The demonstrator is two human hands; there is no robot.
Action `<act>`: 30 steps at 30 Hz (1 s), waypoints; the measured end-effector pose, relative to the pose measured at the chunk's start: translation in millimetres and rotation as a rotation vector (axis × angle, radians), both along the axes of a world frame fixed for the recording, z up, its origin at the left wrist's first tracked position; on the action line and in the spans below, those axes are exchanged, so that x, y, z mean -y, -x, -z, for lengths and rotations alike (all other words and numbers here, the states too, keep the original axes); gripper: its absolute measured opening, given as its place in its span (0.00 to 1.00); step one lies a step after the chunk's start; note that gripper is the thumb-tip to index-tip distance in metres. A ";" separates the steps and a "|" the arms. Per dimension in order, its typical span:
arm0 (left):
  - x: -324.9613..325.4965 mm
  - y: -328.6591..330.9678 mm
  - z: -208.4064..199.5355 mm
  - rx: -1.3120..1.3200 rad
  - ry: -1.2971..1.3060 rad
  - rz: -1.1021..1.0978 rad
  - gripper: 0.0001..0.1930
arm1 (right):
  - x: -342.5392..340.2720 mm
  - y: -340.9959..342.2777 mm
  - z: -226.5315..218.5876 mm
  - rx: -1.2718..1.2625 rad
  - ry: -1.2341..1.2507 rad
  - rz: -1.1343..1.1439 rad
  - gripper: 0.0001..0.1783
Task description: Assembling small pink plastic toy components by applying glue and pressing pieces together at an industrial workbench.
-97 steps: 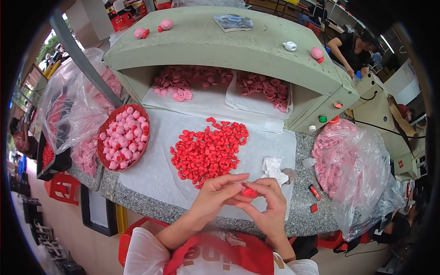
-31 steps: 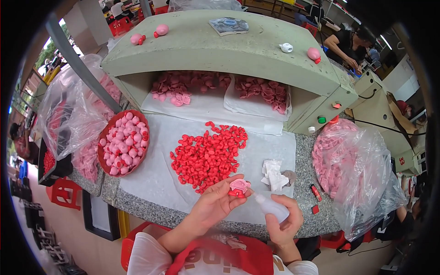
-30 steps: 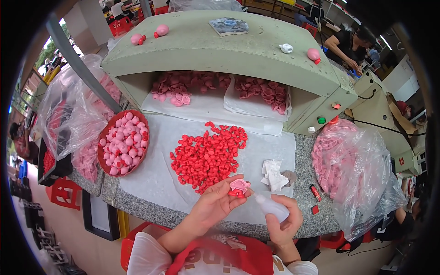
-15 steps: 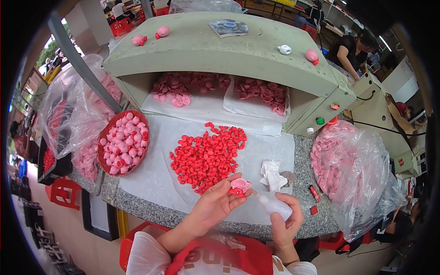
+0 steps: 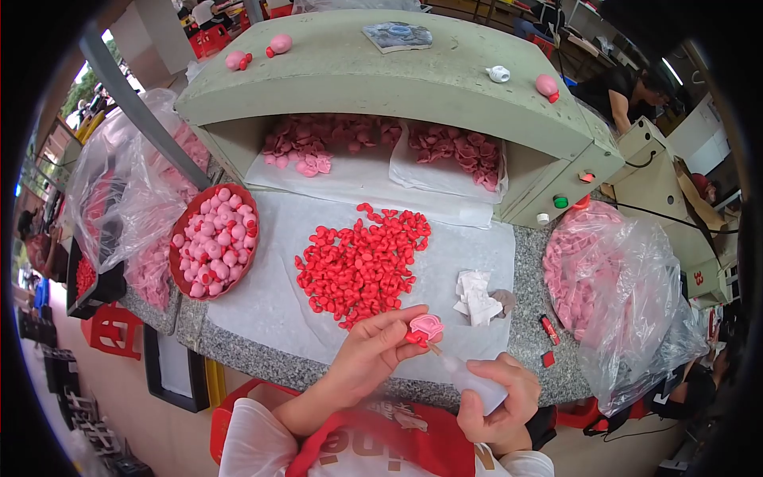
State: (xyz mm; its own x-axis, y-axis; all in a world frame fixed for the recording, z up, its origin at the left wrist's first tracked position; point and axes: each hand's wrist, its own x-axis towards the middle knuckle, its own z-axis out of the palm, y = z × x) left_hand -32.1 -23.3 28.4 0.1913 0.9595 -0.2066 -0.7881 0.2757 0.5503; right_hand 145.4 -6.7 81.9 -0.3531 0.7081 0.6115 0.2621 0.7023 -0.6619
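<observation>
My left hand (image 5: 373,354) pinches a small pink toy piece (image 5: 427,325) with a red part under it, held just above the near edge of the counter. My right hand (image 5: 497,397) grips a small translucent squeeze bottle (image 5: 469,375) whose thin nozzle tip touches the underside of the pink piece. A heap of small red parts (image 5: 362,262) lies on white paper (image 5: 270,294) just beyond my hands.
A red bowl of pink pieces (image 5: 213,241) stands at the left. Clear plastic bags of pink pieces bulge at the left (image 5: 127,199) and right (image 5: 612,286). A crumpled white tissue (image 5: 475,296) lies near my hands. A green shelf unit (image 5: 381,71) holds more pink pieces. A person (image 5: 628,91) works at back right.
My right hand let go of the red part and picked up the squeeze bottle, bringing its nozzle to the pink piece. My left hand has kept the piece almost still.
</observation>
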 end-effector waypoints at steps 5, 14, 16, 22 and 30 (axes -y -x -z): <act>0.8 0.3 -3.4 -0.056 0.007 -0.015 0.20 | -0.1 1.6 -2.7 0.017 0.018 0.009 0.16; -2.1 -1.2 -0.9 -0.037 0.035 -0.011 0.20 | 1.1 0.4 -1.7 0.032 0.062 0.048 0.15; -5.5 -4.8 4.9 -0.020 0.062 0.008 0.19 | 1.9 -3.4 -0.1 0.035 0.102 0.101 0.15; -16.1 -30.0 74.9 -1.025 -0.112 0.018 0.11 | -7.8 -34.7 36.1 -0.458 0.640 0.403 0.25; -60.6 -99.5 58.5 -1.712 -0.844 -0.188 0.10 | -4.2 -99.9 96.9 -0.566 0.737 0.531 0.15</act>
State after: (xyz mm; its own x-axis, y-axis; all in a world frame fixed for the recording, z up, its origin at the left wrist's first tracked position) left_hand 67.4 37.3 -30.1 0.2156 0.8778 0.4277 0.6773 -0.4500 0.5821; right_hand 245.3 -2.5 -14.9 0.3101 0.9493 -0.0519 -0.0615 -0.0345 -0.9975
